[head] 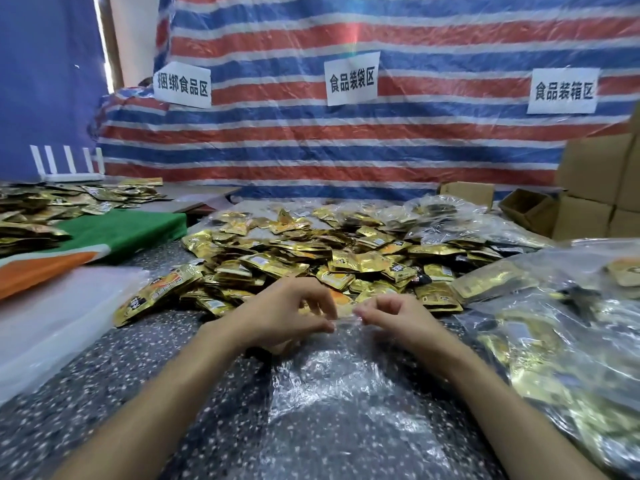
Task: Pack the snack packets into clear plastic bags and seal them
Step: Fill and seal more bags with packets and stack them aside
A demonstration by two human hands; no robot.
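A clear plastic bag (pixel 332 386) lies flat on the dark speckled table (pixel 114 386) in front of me, its far edge between my hands. My left hand (pixel 291 317) pinches that edge with thumb and fingers. My right hand (pixel 391 318) pinches the same edge a little to the right. The bag looks empty. Just beyond my hands spreads a big heap of gold snack packets (pixel 311 254), the nearest ones touching the bag's edge.
Filled clear bags of gold packets (pixel 571 341) pile up at the right. A stack of clear bags (pixel 52 323) lies at the left, beside a green and orange cloth (pixel 114 233) and more packets (pixel 41 206). Cardboard boxes (pixel 588 188) stand at the back right.
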